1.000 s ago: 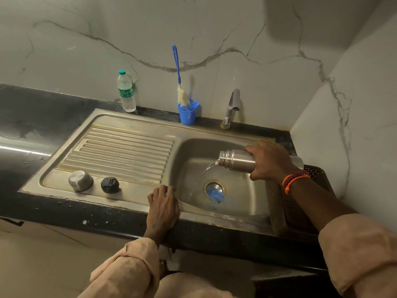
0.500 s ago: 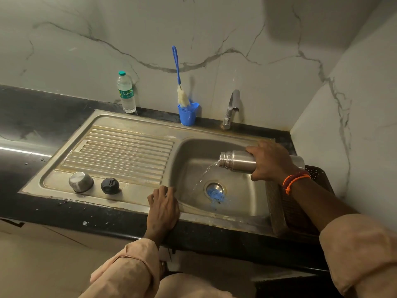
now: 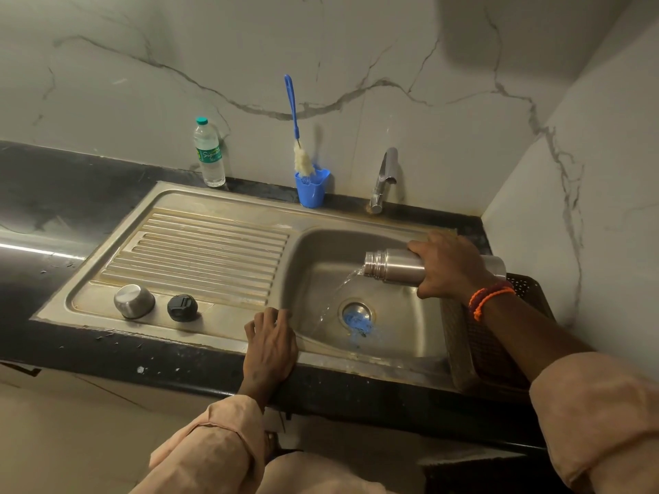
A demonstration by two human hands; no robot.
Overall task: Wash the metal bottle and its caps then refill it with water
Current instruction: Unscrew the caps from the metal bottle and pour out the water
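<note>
My right hand (image 3: 451,267) grips the metal bottle (image 3: 392,267) around its middle and holds it sideways over the sink basin (image 3: 399,336), mouth to the left. A thin stream of water (image 3: 335,297) runs from the mouth down toward the drain (image 3: 356,313). My left hand (image 3: 271,345) lies flat on the sink's front rim, fingers spread, holding nothing. On the draining board (image 3: 199,251) stand the steel cup cap (image 3: 133,301) upside down and the black inner cap (image 3: 182,307) beside it.
A plastic water bottle (image 3: 209,153) stands at the back wall. A blue holder (image 3: 311,188) there carries a blue-handled bottle brush (image 3: 297,133). The tap (image 3: 383,180) is behind the basin. A dark plastic basket (image 3: 499,333) sits right of the sink against the side wall.
The bottle's mouth has tipped slightly lower and the water stream now falls further toward the drain. My left hand has stayed on the rim.
</note>
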